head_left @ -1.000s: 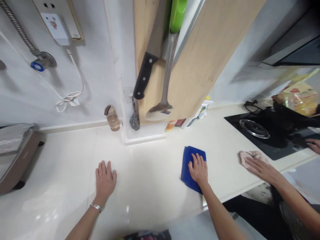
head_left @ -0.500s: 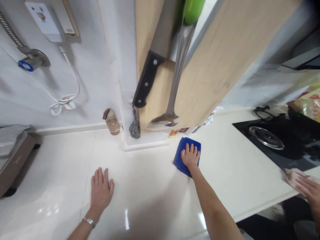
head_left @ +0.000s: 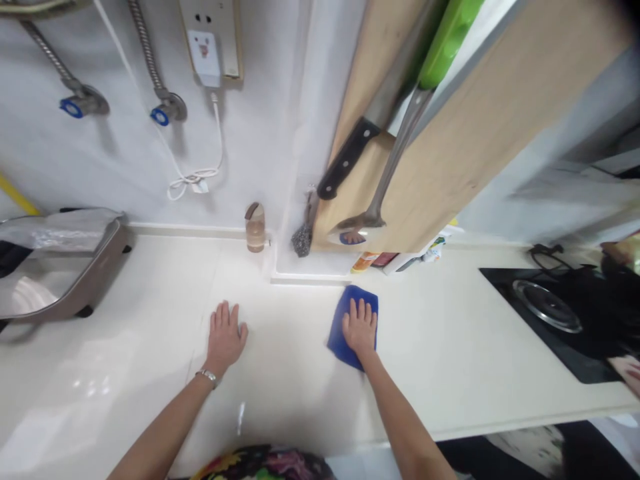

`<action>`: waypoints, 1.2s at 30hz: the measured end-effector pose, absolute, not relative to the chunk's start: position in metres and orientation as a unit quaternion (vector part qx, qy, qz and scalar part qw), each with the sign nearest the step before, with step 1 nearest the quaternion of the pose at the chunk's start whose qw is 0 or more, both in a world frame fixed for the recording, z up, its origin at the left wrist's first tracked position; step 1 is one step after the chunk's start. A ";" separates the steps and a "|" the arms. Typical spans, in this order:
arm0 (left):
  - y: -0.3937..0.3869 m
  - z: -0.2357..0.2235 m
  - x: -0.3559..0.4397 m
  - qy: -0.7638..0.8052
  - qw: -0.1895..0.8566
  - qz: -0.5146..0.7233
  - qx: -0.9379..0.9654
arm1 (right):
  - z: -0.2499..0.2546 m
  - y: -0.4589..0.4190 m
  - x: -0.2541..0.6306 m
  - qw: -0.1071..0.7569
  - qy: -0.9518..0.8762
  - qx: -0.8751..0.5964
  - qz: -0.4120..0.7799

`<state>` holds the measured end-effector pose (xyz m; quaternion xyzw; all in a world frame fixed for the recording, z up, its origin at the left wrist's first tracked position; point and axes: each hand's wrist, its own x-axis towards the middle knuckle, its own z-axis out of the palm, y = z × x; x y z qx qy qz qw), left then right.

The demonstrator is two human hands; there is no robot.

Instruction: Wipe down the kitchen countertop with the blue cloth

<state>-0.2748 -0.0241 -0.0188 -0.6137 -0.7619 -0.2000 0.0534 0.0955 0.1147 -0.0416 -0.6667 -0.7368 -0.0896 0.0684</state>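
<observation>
My right hand (head_left: 361, 328) lies flat with spread fingers on a folded blue cloth (head_left: 339, 333), pressing it to the white countertop (head_left: 290, 373). To its left my left hand (head_left: 227, 337) rests palm down on the bare counter, fingers stretched out, holding nothing. A bracelet (head_left: 207, 378) circles the left wrist. Behind the hands, at the wall, stands a small brownish bottle (head_left: 255, 228).
A wooden board (head_left: 440, 180) with a hanging knife (head_left: 350, 157) and a metal ladle (head_left: 370, 220) juts out above the counter. A steel scrubber (head_left: 301, 240) hangs beside it. An electric pan (head_left: 95, 273) stands left, a black cooktop (head_left: 545, 320) right. Part of another person's hand (head_left: 630, 373) shows at the right edge.
The view has shifted right-to-left, bringing more of the pan in. My right hand and the blue cloth have slid left, closer to my left hand. The other person's hand has moved mostly out of view.
</observation>
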 end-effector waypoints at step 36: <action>-0.077 -0.017 -0.398 -0.836 0.015 -0.226 -0.499 | -0.051 -0.014 0.192 0.114 -0.825 -0.551 -0.047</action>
